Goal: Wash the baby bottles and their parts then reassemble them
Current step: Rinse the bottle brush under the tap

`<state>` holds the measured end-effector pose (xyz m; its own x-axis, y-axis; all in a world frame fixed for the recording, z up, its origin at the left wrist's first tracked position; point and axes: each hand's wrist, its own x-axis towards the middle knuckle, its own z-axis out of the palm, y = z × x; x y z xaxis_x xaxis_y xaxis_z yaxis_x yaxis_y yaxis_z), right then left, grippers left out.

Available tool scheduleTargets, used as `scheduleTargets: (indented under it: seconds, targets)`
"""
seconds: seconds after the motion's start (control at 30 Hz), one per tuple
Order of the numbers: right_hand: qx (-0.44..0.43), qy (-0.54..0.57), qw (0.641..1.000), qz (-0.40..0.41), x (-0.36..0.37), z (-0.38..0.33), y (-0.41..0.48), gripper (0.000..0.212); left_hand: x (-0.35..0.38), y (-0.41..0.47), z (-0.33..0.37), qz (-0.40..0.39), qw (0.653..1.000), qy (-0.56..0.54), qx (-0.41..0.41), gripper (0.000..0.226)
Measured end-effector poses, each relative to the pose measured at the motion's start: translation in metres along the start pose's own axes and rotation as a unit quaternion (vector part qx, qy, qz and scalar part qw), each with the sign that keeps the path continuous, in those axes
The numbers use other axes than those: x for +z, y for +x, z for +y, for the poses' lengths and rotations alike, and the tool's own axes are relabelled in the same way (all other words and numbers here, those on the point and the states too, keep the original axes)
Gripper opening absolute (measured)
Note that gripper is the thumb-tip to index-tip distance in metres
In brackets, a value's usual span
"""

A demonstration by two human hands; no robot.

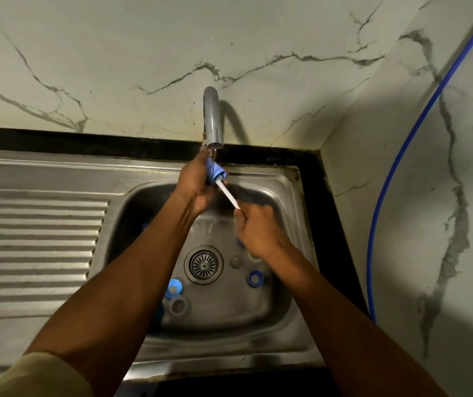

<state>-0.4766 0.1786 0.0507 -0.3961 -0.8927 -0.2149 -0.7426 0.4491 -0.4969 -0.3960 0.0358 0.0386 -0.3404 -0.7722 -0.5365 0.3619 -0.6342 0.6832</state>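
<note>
Left of the drain point(203, 265), the ribbed drainboard point(37, 239) of the steel sink point(295, 213) is bare metal, a fair spot for washed pieces. Just left of the drain and nearer the person lie a light blue cap point(173, 287) and a grey ring point(178, 305), both in the basin and, I judge, waiting their turn.

Beyond the drain, toward the wall, the left hand point(193, 184) grips a blue bottle part point(215, 171), fingers curled round it, and holds it right under the tap point(213, 118), where a thin stream of water falls on it. A white-handled brush point(228, 194) runs from that part's open end back toward the drain. The bristle head sits inside the part, and the right hand point(258, 233), clenched round the handle's lower end, is blurred.

The step in hand looks like scrubbing this one piece. To do it well, the left hand should turn the part slowly so the bristles reach the whole inner wall and any thread. The right hand should twist as well as push, with the opening tilted so the water flushes the soap out.

Just right of the drain rest a grey disc point(235, 261) and a dark blue ring point(255, 277). Far right of it, a blue hose point(401, 156) hangs down the wall.
</note>
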Motion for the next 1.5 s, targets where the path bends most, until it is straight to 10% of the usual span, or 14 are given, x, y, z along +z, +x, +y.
scheduleTargets:
  seconds: [0.1,0.2,0.3,0.4,0.57,0.7,0.8,1.0,1.07,1.13,1.23,1.37,1.5]
  targets:
    - [0.003,-0.089,0.996,0.025,0.002,-0.002,-0.002,0.033,0.000,0.003,-0.011,0.015,0.999,0.033,0.033,0.027]
    - [0.002,0.070,0.998,-0.005,-0.004,-0.008,-0.012,0.028,-0.012,0.004,-0.008,-0.001,0.998,0.036,0.043,0.017]
    - [0.070,0.425,0.885,-0.176,-0.017,-0.013,-0.022,0.027,-0.022,0.002,0.008,-0.078,0.991,-0.106,-0.022,0.012]
    - [0.086,0.505,0.827,-0.232,-0.018,-0.014,-0.026,0.028,-0.013,0.002,0.017,-0.104,0.983,-0.145,-0.037,0.015]
    - [-0.018,0.078,0.996,-0.035,-0.005,-0.001,-0.003,0.028,-0.002,0.006,0.000,0.035,0.999,0.032,0.016,0.020]
    - [0.001,-0.063,0.998,-0.010,-0.002,-0.007,0.000,0.032,-0.006,0.007,-0.011,0.053,0.992,0.100,0.054,0.020]
    - [-0.005,0.071,0.997,-0.037,-0.006,-0.012,-0.010,0.028,-0.019,0.008,-0.004,0.027,0.993,0.108,0.040,0.018]
    - [0.108,0.575,0.766,-0.268,-0.011,-0.012,-0.022,0.030,-0.011,-0.002,0.019,-0.112,0.988,-0.103,-0.039,0.013]
    - [0.088,0.485,0.848,-0.193,-0.006,-0.010,-0.020,0.026,0.002,-0.003,0.017,-0.062,0.997,-0.046,-0.030,0.015]
    - [0.002,0.160,0.985,-0.061,-0.004,-0.001,-0.015,0.027,0.007,-0.001,0.009,0.017,0.998,0.059,0.013,0.015]
    - [-0.003,-0.083,0.997,0.009,-0.002,-0.001,-0.011,0.035,0.013,0.000,-0.004,0.069,0.990,0.115,0.046,0.017]
    - [0.028,0.162,0.986,-0.031,-0.010,-0.003,-0.008,0.026,0.001,-0.001,0.002,0.015,0.994,0.107,0.029,0.011]
    - [0.094,0.485,0.837,-0.234,-0.026,-0.012,-0.016,0.027,-0.015,-0.002,0.017,-0.103,0.992,-0.063,-0.039,0.023]
